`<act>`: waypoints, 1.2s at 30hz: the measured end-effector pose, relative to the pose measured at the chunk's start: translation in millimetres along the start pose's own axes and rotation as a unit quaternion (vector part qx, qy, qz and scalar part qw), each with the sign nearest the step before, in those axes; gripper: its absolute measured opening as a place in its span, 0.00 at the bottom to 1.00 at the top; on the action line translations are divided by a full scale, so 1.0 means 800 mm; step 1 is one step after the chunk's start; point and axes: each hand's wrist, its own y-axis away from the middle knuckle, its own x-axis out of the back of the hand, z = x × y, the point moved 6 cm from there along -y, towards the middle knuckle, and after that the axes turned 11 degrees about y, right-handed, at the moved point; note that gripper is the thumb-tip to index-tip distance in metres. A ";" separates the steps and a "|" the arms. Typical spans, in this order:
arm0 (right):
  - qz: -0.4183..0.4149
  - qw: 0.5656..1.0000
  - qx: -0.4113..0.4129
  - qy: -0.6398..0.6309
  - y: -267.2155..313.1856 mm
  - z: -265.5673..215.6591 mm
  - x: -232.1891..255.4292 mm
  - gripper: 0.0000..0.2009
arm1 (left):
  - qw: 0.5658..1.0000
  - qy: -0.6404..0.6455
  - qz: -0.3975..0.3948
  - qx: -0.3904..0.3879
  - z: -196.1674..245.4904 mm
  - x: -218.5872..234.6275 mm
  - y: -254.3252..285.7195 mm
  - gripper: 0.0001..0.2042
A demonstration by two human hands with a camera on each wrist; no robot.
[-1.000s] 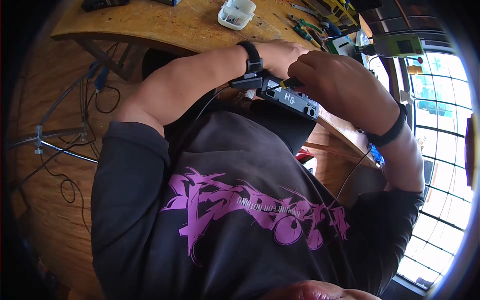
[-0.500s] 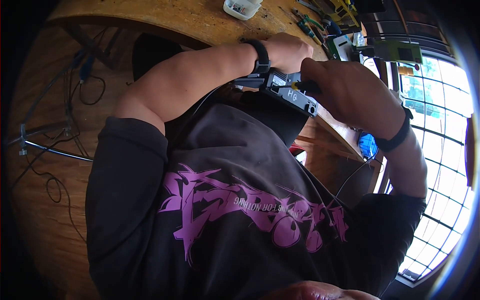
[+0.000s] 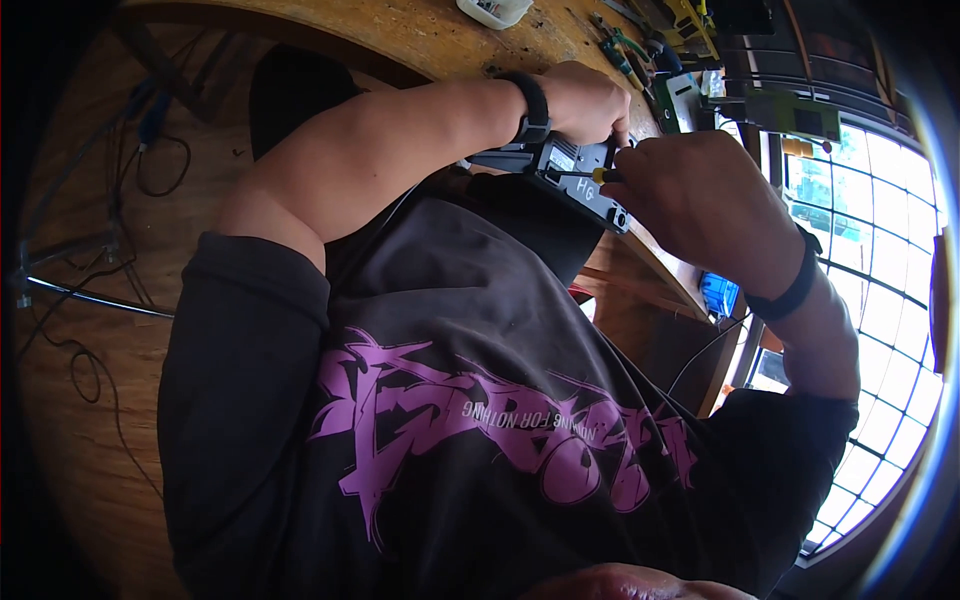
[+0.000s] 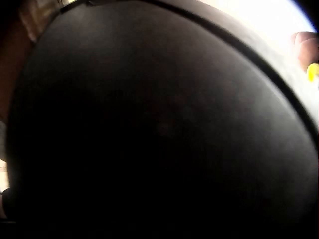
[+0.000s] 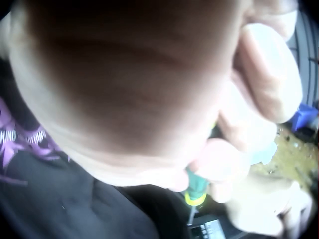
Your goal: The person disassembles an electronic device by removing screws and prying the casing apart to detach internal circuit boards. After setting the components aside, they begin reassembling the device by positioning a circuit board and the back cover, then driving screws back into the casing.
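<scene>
A black boxy device point(image 3: 601, 207) with white hand-written letters on its side lies over the person's lap, at the table's edge. The left hand point(image 3: 585, 100) grips its far side, fingers bent down over it. In the right hand point(image 3: 680, 190) is a screwdriver point(image 5: 197, 184) with a green handle and a yellow collar, pinched between thumb and fingers. Its thin metal shank points down at the device near a pale label point(image 5: 212, 230). A dark, blurred surface point(image 4: 159, 124) fills most of the left wrist view, with the yellow collar at its right edge.
On the wooden table point(image 3: 420, 30) stand a white plastic tub point(image 3: 495, 10) and, further right, pliers point(image 3: 625, 45) and other tools. A blue basket point(image 3: 718, 294) sits beyond the right forearm. Cables point(image 3: 85, 370) trail over the wooden floor at left.
The head view has shifted, so the table, tub and tools sit higher. Both hands stay at the device; the screwdriver remains in the right hand, tip toward the same end.
</scene>
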 end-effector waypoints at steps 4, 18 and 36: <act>0.004 0.998 -0.059 -0.006 -0.001 0.008 -0.008 0.19 | 1.000 0.008 0.003 0.005 0.001 0.002 0.001 0.12; 0.046 0.992 -0.007 -0.120 0.005 0.014 -0.004 0.15 | 0.999 -0.019 0.030 -0.003 0.005 0.015 0.008 0.16; 0.043 0.998 -0.050 -0.001 -0.012 -0.010 -0.012 0.14 | 1.000 0.026 0.010 0.002 0.017 0.021 0.017 0.19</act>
